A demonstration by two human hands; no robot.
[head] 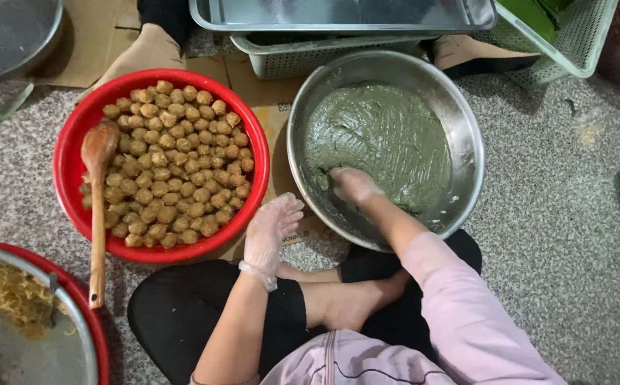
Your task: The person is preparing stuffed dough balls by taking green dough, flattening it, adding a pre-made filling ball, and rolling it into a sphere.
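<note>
Her right hand (353, 184), fingers curled into green dough (381, 139) at six o'clock, could tip the steel bowl (467, 121). Her gloved left hand (271, 224), fingers loosely open and holding nothing, isn't steadying it.

The left hand (271, 227) is gloved, fingers loosely spread, palm down. The right hand (353, 184) reaches forward, fingers curled, arm extended.

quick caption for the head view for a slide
Right hand digs into green dough in a steel bowl; gloved left hand hovers by a red basin of brown balls.
</note>
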